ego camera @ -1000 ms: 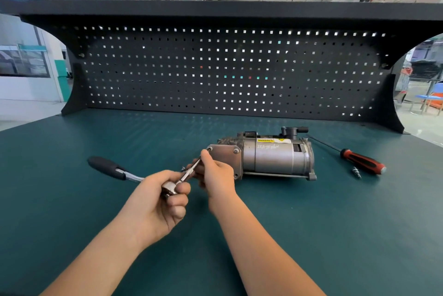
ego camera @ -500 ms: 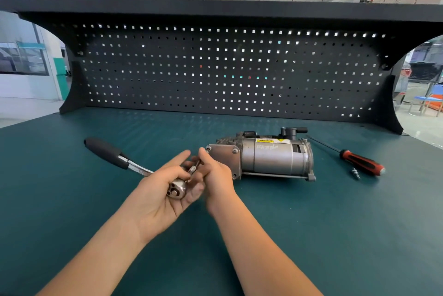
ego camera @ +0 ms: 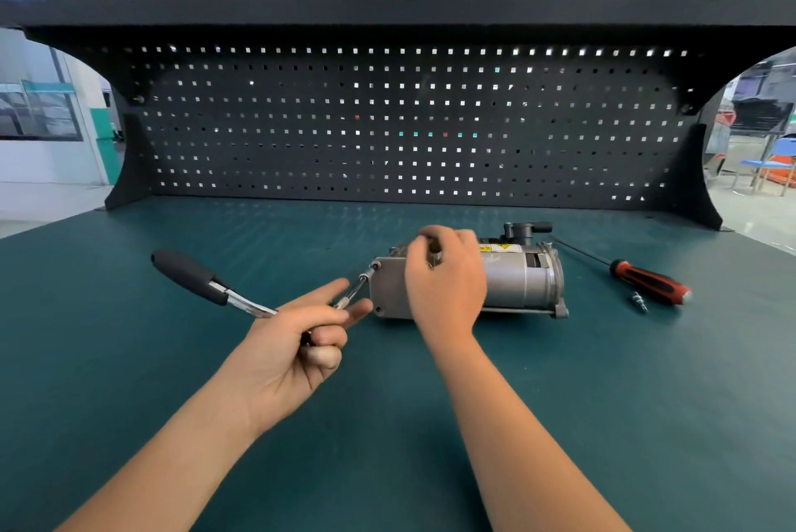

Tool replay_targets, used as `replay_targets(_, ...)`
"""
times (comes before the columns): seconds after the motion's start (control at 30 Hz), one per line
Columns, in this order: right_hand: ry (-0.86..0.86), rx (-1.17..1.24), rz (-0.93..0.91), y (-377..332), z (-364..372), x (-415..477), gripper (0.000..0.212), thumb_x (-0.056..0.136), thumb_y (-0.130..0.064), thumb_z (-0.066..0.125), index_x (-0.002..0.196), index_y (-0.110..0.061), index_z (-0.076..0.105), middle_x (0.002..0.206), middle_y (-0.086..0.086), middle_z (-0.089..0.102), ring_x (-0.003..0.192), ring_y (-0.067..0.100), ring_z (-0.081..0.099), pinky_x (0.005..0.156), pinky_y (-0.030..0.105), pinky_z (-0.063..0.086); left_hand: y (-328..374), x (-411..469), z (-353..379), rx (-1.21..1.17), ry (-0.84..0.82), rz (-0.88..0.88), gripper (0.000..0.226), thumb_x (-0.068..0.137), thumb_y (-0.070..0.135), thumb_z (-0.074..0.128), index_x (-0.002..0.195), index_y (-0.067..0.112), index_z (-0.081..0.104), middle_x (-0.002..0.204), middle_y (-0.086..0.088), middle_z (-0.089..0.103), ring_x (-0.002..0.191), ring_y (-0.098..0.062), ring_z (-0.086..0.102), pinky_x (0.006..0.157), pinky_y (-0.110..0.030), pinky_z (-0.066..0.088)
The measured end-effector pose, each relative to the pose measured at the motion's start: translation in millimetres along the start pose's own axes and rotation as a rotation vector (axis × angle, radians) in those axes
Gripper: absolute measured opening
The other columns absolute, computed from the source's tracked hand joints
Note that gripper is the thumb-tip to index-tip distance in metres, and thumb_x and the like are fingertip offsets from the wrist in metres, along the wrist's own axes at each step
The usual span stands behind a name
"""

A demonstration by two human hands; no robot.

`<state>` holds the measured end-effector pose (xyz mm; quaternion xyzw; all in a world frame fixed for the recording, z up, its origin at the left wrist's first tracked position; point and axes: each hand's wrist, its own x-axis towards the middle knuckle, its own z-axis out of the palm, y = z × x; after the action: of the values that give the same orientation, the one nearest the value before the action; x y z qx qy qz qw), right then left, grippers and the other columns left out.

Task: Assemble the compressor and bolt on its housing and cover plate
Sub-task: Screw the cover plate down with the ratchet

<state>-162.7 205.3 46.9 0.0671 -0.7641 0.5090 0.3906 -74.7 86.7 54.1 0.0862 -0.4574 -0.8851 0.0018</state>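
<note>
A grey metal compressor (ego camera: 517,282) lies on its side on the green bench, its square cover plate (ego camera: 390,290) facing left. My left hand (ego camera: 297,338) holds a ratchet wrench (ego camera: 202,279) by its head, with the black handle pointing up-left. The wrench's extension bit (ego camera: 355,292) sits against the upper left bolt of the cover plate. My right hand (ego camera: 446,277) rests on top of the compressor behind the plate, fingers curled over the housing.
A red and black screwdriver (ego camera: 642,279) lies to the right of the compressor, with a small screw (ego camera: 640,301) beside it. A black pegboard (ego camera: 409,122) closes the back of the green bench (ego camera: 603,402).
My right hand has left the wrench bit and moved up-right onto the compressor body. The bit tip has come up against the plate's upper left bolt.
</note>
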Motion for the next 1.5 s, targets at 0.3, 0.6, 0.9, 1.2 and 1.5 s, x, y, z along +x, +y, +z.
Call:
replay_targets(0.3,-0.548,-0.656,-0.320,75.4,-26.7,23.4,0.091,0.071,-0.077,0.049,0.146,-0.033,0.023,0.157,-0.007,0.009,0.144,0.012,-0.007,0.098,0.036,-0.031,-6.8,-1.0,6.3,0.216,0.042,0.096,0.051,0.081,-0.016,0.038,0.056,0.013,0.073,0.058,-0.004,0.061,0.033,-0.003,0.034,0.031,-0.009,0.020)
replay_targets(0.6,-0.474,-0.616,-0.307,73.5,-21.4,22.7,0.078,0.076,-0.073,0.049,0.143,-0.035,0.033,0.153,-0.008,0.021,0.144,0.011,0.000,0.095,0.032,-0.032,-5.4,-3.8,5.2,0.329,0.066,0.130,0.047,0.079,-0.018,0.039,0.048,0.012,0.058,0.057,-0.005,0.057,0.033,-0.006,0.034,0.034,-0.010,0.018)
replay_targets(0.9,-0.476,-0.650,-0.302,72.0,-21.6,21.5,0.078,0.079,-0.066,0.054,0.145,-0.033,0.030,0.154,-0.006,0.019,0.144,0.013,0.000,0.100,0.042,-0.023,-7.2,-3.8,1.3,0.291,0.072,0.084,0.043,0.084,-0.015,0.040,0.072,0.010,0.073,0.063,-0.004,0.063,0.035,-0.005,0.037,0.032,-0.013,0.025)
replay_targets(1.2,-0.463,-0.544,-0.264,69.1,-22.2,19.4,0.065,0.088,-0.049,0.054,0.144,-0.025,0.033,0.156,-0.005,0.019,0.144,0.012,0.004,0.105,0.036,-0.021,-31.8,-17.8,-1.0,-0.038,-0.053,-0.044,0.045,0.059,-0.005,0.048,0.094,0.010,0.071,0.072,-0.011,0.066,0.032,-0.005,0.033,0.028,-0.011,0.026)
replay_targets(1.5,-0.293,0.716,0.939,14.0,-21.9,-1.7,0.025,0.094,-0.018,0.044,0.073,-0.011,0.054,0.061,0.002,0.059,0.045,0.014,0.049,0.044,0.021,0.037,-26.3,-6.0,20.3,0.073,-0.100,-0.019,0.053,0.071,-0.012,0.040,0.110,0.014,0.066,0.070,-0.012,0.065,0.033,-0.006,0.032,0.029,-0.011,0.025)
